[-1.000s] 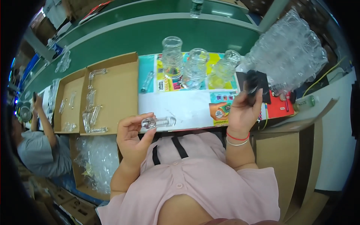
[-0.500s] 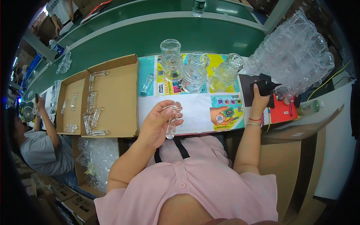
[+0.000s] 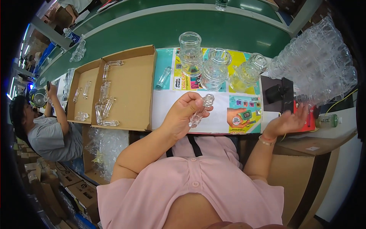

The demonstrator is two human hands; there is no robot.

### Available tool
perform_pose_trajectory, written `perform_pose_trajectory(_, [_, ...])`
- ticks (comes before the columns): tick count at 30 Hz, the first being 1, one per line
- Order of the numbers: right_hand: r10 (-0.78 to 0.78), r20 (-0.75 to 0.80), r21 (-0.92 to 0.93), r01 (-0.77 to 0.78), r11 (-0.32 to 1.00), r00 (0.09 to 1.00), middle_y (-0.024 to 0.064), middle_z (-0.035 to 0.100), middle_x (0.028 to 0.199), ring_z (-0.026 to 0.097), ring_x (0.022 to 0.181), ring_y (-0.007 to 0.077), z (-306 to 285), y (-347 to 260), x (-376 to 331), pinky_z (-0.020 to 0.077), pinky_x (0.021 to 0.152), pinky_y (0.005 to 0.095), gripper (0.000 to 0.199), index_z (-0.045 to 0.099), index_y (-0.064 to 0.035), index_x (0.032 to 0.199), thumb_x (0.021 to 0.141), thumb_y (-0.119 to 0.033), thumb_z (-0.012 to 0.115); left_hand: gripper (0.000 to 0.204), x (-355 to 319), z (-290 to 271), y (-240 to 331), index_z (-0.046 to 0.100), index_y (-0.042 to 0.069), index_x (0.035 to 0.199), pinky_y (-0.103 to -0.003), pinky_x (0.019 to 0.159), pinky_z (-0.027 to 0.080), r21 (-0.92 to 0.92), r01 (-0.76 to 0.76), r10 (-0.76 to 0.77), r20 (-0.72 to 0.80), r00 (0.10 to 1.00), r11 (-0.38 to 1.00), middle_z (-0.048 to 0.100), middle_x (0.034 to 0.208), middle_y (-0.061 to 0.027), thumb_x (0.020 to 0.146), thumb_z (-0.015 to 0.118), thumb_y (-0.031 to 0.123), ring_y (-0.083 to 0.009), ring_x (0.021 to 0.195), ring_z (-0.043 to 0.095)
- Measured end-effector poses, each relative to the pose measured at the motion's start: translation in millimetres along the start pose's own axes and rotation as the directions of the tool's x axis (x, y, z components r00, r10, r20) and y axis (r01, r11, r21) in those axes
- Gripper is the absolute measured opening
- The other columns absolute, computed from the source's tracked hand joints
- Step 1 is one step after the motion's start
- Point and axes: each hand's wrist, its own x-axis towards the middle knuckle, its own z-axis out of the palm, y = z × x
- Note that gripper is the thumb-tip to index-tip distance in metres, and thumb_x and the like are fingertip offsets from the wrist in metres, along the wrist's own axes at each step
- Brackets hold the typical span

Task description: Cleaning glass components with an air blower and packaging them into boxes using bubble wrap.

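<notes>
Tan cardboard formed a tray [image 3: 131,87] at the surface's [image 3: 160,28] left, holding glass tubes [image 3: 108,107]. Near the front edge, the left hand [image 3: 184,113] was clamped on a clear glass piece [image 3: 208,100]. Well apart, the right hand [image 3: 284,124] hung open toward the near right corner, near a black tool [image 3: 275,93].

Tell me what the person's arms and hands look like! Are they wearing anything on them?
Both arms come out of short, loose pink sleeves, with bare forearms below. The left hand and right hand wear no gloves. Thin bracelets, pale and reddish, circle the right wrist; none shows on the left.
</notes>
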Motion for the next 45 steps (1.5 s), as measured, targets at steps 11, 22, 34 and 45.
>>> perform_pose_trajectory(11, [0.559,0.689,0.307,-0.884,0.353,0.462,0.0165,0.059,0.105,0.057,0.099,0.0226,41.1,-80.2,-51.8,0.0394,0.092,0.0349,0.044,0.035,-0.0040,0.122,0.084,-0.003,0.057,0.025,36.2,-3.7,-37.6,0.048,0.003,0.098,-0.025,0.078,0.044,0.464,-0.319,0.380,-0.043,0.924,0.827,0.056,0.091,-0.0055,0.082,0.064,0.015,-0.0125,0.086,0.054])
perform_pose_trajectory(22, [0.659,0.591,0.340,-0.884,0.319,0.465,0.0174,0.055,0.106,0.060,0.088,0.0224,41.6,-60.9,-61.1,0.0483,0.085,0.0352,0.041,0.037,-0.0004,0.120,0.087,-0.016,0.057,0.081,96.4,-9.5,-34.1,0.032,-0.007,0.122,-0.034,0.098,0.035,0.984,-0.033,0.335,-0.027,0.942,0.173,0.044,0.119,-0.0186,0.060,0.079,0.017,-0.0271,0.113,0.045])
perform_pose_trajectory(34, [0.284,0.825,0.460,-0.873,0.164,0.488,0.0128,0.055,0.106,0.058,0.096,0.0197,33.6,-103.7,-44.7,0.0459,0.084,0.0303,0.048,0.041,0.0059,0.120,0.084,-0.019,0.062,0.104,-44.2,-6.2,-6.9,0.015,0.000,0.132,-0.038,0.098,0.035,0.405,-0.433,0.380,0.208,0.901,0.805,0.036,0.126,-0.0154,0.060,0.082,0.033,-0.0248,0.117,0.041])
perform_pose_trajectory(45, [0.147,0.794,0.504,-0.774,0.383,0.590,0.0117,0.054,0.104,0.055,0.092,0.0169,39.8,-126.6,-52.7,0.0433,0.082,0.0275,0.049,0.048,0.0013,0.113,0.073,-0.014,0.073,0.096,-70.8,-33.0,2.1,0.016,0.000,0.131,-0.036,0.096,0.035,0.535,-0.461,0.394,0.242,0.886,0.708,0.038,0.123,-0.0149,0.064,0.080,0.026,-0.0219,0.115,0.042])
